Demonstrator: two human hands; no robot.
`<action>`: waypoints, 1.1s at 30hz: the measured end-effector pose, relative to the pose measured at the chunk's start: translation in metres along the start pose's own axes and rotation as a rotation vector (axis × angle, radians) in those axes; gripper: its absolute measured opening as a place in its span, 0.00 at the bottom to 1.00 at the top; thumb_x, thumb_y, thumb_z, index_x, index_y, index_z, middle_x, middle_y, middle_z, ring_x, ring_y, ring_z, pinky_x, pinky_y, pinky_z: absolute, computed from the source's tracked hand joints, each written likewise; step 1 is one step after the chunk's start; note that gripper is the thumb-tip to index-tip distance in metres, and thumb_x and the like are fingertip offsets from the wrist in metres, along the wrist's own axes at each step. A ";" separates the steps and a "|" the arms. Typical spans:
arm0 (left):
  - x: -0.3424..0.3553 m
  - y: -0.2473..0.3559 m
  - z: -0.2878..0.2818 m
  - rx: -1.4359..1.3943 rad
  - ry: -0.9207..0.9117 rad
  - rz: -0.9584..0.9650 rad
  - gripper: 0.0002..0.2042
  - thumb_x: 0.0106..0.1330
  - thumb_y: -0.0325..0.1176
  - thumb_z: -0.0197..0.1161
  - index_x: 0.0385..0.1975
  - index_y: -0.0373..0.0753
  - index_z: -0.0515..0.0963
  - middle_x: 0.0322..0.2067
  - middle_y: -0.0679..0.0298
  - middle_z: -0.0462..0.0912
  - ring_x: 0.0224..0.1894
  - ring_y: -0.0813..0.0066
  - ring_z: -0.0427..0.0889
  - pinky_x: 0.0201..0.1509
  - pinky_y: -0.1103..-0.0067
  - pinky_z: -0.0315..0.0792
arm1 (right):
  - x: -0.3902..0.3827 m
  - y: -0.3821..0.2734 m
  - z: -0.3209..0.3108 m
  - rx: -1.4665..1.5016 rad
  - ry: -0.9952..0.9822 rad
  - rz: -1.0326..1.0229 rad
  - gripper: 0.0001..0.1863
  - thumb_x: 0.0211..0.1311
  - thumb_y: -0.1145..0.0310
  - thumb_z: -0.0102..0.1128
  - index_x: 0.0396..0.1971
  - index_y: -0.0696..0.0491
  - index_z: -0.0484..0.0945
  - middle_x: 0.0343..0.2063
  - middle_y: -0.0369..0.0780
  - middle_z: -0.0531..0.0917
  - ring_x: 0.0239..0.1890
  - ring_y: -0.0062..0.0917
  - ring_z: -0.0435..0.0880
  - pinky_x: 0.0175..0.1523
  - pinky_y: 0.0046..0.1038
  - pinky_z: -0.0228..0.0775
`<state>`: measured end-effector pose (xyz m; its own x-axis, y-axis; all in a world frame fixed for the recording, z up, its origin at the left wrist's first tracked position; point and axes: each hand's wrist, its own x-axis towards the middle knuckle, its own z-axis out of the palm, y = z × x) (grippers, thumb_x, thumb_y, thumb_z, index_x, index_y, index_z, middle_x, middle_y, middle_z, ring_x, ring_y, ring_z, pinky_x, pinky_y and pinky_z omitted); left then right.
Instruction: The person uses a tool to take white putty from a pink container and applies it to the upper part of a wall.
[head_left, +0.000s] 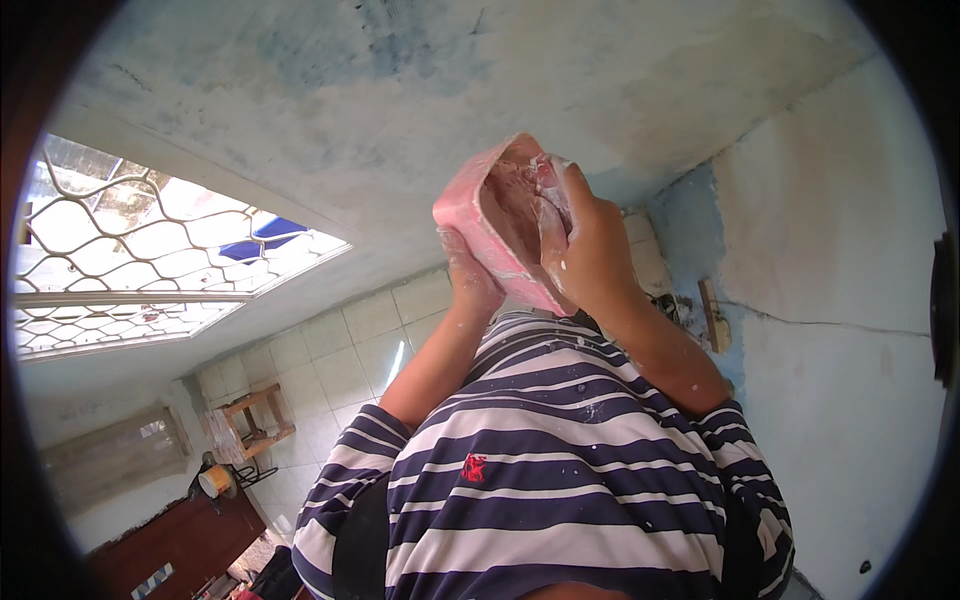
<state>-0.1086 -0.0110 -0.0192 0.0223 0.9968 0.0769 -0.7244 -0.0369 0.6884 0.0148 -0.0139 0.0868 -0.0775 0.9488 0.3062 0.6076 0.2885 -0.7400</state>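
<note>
A tilted pink plastic container is held up in front of me, its open side facing right, with pale pinkish paste smeared inside. My left hand grips it from the lower left. My right hand holds the right side, with fingers reaching over the rim and partly into it; whether they also hold something inside is unclear. Both hands have white smears and specks on them.
A patchy plastered wall spans the top. At left is a grilled window. Below are a tiled floor, a wooden stool and a dark red-brown surface. A cracked wall is at right.
</note>
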 end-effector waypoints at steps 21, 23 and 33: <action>-0.002 0.013 0.012 0.005 0.119 0.015 0.42 0.63 0.73 0.33 0.64 0.42 0.58 0.62 0.60 0.65 0.63 0.65 0.65 0.65 0.68 0.62 | -0.012 -0.007 -0.034 -0.057 -0.091 0.083 0.18 0.56 0.77 0.56 0.48 0.57 0.72 0.26 0.55 0.78 0.30 0.53 0.78 0.31 0.37 0.70; -0.004 0.011 0.009 0.018 0.074 0.001 0.42 0.62 0.73 0.33 0.65 0.42 0.58 0.62 0.59 0.64 0.63 0.64 0.65 0.66 0.67 0.62 | -0.012 -0.007 -0.030 -0.049 -0.114 0.036 0.17 0.56 0.76 0.56 0.48 0.58 0.72 0.26 0.55 0.78 0.30 0.53 0.78 0.31 0.37 0.70; -0.003 0.007 0.007 0.022 0.095 0.016 0.41 0.64 0.71 0.37 0.66 0.42 0.56 0.63 0.59 0.62 0.65 0.62 0.62 0.67 0.66 0.60 | -0.012 0.008 0.001 -0.030 -0.026 -0.041 0.17 0.57 0.78 0.55 0.48 0.58 0.73 0.26 0.55 0.79 0.31 0.52 0.79 0.32 0.37 0.71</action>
<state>-0.1095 -0.0145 -0.0096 -0.0555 0.9983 0.0203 -0.7089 -0.0537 0.7033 0.0202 -0.0230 0.0767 -0.1231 0.9395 0.3195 0.6266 0.3233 -0.7091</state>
